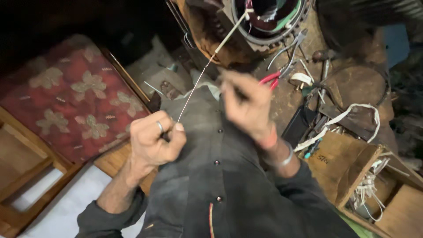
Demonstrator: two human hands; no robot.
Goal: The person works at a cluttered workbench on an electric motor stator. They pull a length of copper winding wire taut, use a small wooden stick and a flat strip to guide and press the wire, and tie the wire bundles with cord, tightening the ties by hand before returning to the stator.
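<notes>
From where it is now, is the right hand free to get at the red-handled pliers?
Probably yes. The right hand hovers just beside the red-handled pliers, with nothing visible between them. Whether its blurred fingers already pinch something, I cannot tell. The left hand holds the thin wire.

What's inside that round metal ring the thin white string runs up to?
Inside the metal ring are dark windings with reddish, green and white parts, and the string ends there in a pale sleeve. Deeper parts are dark and cut off by the picture's top edge.

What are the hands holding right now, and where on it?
The left hand pinches the near end of a thin taut wire running up to the round motor winding. The right hand is blurred; any hold cannot be told.
</notes>
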